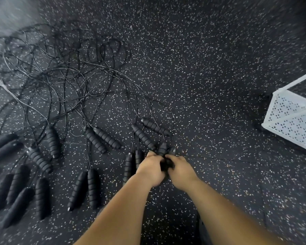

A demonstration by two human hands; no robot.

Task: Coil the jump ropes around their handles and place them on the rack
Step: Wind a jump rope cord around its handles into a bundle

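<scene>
Several black jump ropes lie on the speckled floor, their thin cords tangled [64,75] at the upper left. Ribbed black handles lie in pairs, such as one pair [102,139] in the middle and another [86,188] lower down. My left hand [151,169] and my right hand [179,169] meet at the centre and both grip one pair of handles [165,150], whose tips stick out beyond my fingers. The lower parts of those handles are hidden by my hands. The white perforated rack [293,117] stands at the right edge.
More handles [16,188] lie clustered at the lower left. Two handles [148,133] lie just beyond my hands and another pair [132,164] directly left of my left hand. Bare speckled floor [219,85] stretches between my hands and the rack.
</scene>
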